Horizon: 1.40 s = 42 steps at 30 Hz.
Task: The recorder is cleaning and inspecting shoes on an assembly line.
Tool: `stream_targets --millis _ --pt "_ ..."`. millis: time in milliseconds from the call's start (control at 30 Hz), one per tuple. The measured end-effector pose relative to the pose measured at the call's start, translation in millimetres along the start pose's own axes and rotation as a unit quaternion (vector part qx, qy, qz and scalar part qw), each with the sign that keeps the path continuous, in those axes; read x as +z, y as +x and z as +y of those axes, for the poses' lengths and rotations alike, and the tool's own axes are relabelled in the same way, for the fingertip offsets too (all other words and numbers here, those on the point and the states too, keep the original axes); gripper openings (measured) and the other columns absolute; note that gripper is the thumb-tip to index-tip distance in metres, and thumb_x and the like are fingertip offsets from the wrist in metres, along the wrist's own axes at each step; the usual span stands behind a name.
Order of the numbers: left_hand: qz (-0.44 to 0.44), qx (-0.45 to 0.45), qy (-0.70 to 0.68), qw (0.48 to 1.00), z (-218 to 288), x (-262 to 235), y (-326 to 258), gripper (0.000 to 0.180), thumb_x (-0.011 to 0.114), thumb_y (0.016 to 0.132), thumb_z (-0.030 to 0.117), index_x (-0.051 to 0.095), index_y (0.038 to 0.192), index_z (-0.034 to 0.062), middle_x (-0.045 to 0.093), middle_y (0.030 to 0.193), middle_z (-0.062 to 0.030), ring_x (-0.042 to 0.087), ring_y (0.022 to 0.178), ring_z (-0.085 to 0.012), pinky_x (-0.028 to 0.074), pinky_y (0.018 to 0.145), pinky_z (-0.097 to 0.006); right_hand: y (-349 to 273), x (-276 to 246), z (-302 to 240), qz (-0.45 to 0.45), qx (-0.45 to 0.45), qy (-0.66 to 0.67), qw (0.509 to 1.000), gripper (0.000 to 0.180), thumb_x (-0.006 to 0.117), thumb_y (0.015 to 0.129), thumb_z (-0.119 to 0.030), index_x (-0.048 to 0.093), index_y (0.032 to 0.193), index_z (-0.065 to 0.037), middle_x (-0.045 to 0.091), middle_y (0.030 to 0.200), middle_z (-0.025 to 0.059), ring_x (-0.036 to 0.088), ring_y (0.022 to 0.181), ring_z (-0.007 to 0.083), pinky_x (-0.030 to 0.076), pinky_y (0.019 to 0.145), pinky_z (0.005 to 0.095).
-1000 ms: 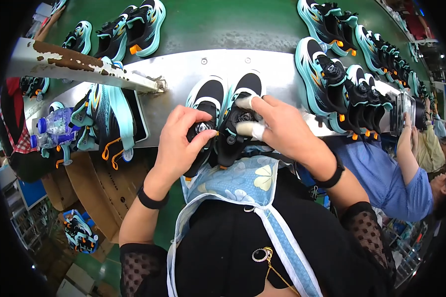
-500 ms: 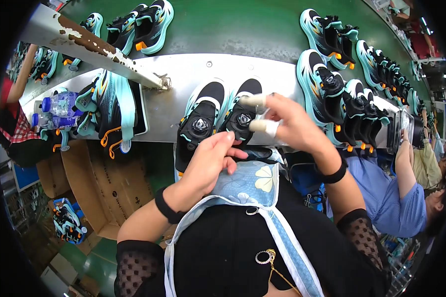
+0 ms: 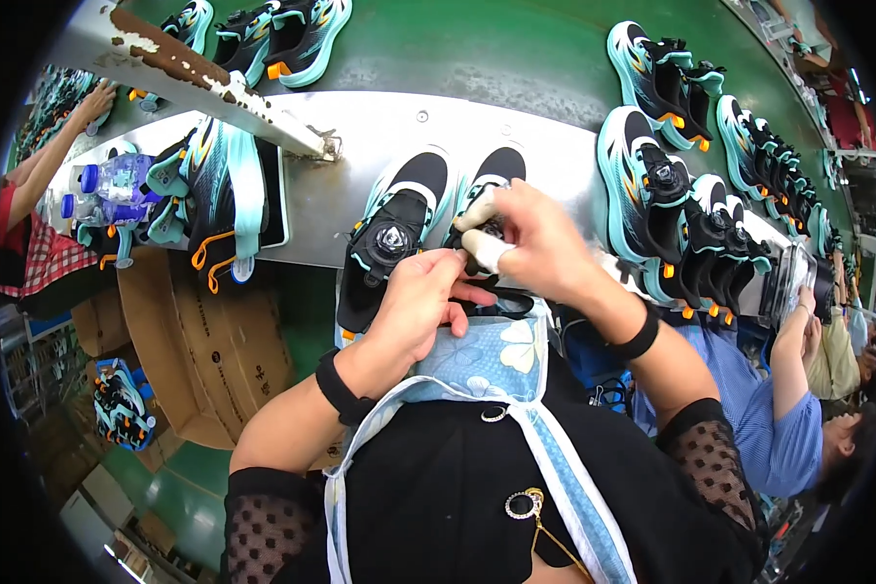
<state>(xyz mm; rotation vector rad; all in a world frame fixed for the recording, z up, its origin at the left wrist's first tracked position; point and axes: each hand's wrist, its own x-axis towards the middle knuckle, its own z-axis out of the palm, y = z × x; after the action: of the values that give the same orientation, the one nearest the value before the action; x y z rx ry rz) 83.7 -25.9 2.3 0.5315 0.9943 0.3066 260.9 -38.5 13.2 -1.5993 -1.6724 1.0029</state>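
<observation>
Two black and turquoise sports shoes lie side by side in front of me, toes pointing away. The left shoe (image 3: 399, 219) shows a clear round dial on its tongue. The right shoe (image 3: 503, 167) is mostly covered by my hands. My right hand (image 3: 540, 243), with pale finger covers on thumb and forefinger, curls over its dial, those two tips close together. My left hand (image 3: 419, 302) meets it from the near side, thumb and forefinger pinched at the shoe's opening, the other fingers loosely bent. Whatever lies between the fingertips of either hand is hidden.
A chipped metal post (image 3: 214, 88) slants across the far left. Bottles (image 3: 122, 180) and more shoes (image 3: 209, 195) stand left of it; further shoes (image 3: 642, 185) line the right. Below left is an open carton (image 3: 200, 341). A co-worker in blue (image 3: 730, 389) sits at right.
My right hand has come down and left onto the right shoe, its covered fingers closing together. My left hand stays by the shoe's opening. At far left, another person's arm has reached farther up.
</observation>
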Motion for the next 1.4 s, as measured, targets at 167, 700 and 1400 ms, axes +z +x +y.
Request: stream_targets --millis 167,700,1400 --pt "-0.004 -0.005 -0.004 1.000 1.6 0.6 -0.5 0.026 0.046 0.102 0.021 0.062 0.103 0.0003 0.066 0.095 -0.0100 0.070 0.081 -0.0192 0.048 0.044 -0.024 -15.0 1.8 -9.0 0.028 -0.057 -0.113 0.992 0.038 0.068 0.077 -0.008 0.063 0.114 -0.003 0.055 0.091 0.0168 0.057 0.084 0.0331 0.048 0.073 0.0405" --pt "-0.025 0.034 0.083 0.996 27.7 -81.3 -33.3 0.026 0.051 0.100 0.019 0.063 0.096 -0.0037 0.067 0.084 -0.0139 0.054 0.057 -0.0093 0.040 0.048 -0.021 32.2 25.7 -33.4 -0.119 -0.166 -0.081 0.976 0.034 0.070 0.084 -0.016 0.063 0.117 -0.012 0.056 0.082 0.0117 0.060 0.079 0.0306 0.048 0.068 0.0391" --pt "0.039 0.082 -0.004 0.996 -8.3 -63.3 -31.1 0.026 0.050 0.102 0.015 0.063 0.109 -0.0054 0.069 0.097 -0.0136 0.065 0.068 -0.0137 0.047 0.045 -0.023 41.5 45.1 -46.9 -0.071 -0.138 -0.186 0.970 0.030 0.072 0.080 -0.018 0.066 0.107 -0.006 0.067 0.085 0.0137 0.065 0.079 0.0317 0.052 0.070 0.0389"
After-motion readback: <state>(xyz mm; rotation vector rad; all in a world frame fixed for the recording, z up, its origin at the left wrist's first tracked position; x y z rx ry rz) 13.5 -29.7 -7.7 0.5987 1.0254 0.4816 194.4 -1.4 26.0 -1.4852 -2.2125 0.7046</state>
